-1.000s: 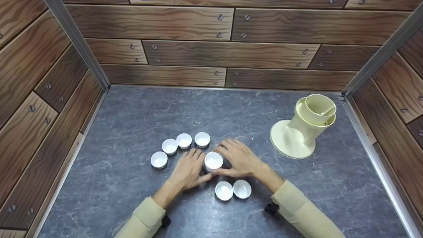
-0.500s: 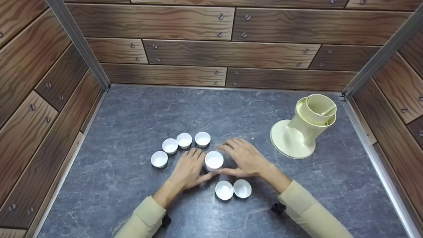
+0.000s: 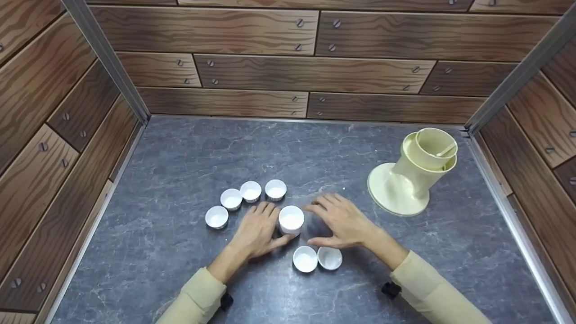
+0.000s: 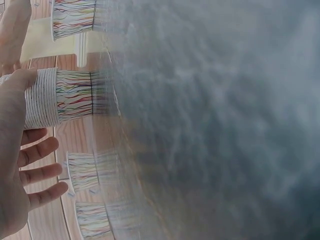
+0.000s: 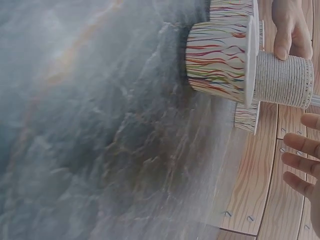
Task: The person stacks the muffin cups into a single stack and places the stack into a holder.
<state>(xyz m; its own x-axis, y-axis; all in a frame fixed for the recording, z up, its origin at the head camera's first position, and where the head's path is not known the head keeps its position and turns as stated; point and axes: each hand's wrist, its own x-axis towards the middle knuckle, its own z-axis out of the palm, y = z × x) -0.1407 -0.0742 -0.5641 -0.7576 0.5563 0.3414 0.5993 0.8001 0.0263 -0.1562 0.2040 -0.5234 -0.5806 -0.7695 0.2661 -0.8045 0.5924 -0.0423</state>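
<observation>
A nested stack of white paper cups (image 3: 291,219), with coloured wavy lines on the lowest one, stands upright mid-table. My left hand (image 3: 258,228) holds this stack from the left, its thumb at the near side and index finger at the far side. In the left wrist view the stacked rims (image 4: 41,99) lie between that thumb and index finger. My right hand (image 3: 344,222) is apart from the stack, to its right, fingers spread and nothing in them. Close in front are two single paper cups (image 3: 305,259). Several more paper cups (image 3: 231,199) form a curved row beyond the left hand.
A pale yellow stand (image 3: 400,189) with a round base and a cup-like top is at the back right. A small stick (image 3: 445,150) leans inside that top. Wood-print walls (image 3: 252,72) enclose the grey marbled table (image 3: 315,153) at the back and both sides.
My right hand has let go of the stack and drawn back to the right, its fingers spreading. The left hand and the cups have stayed in place.
</observation>
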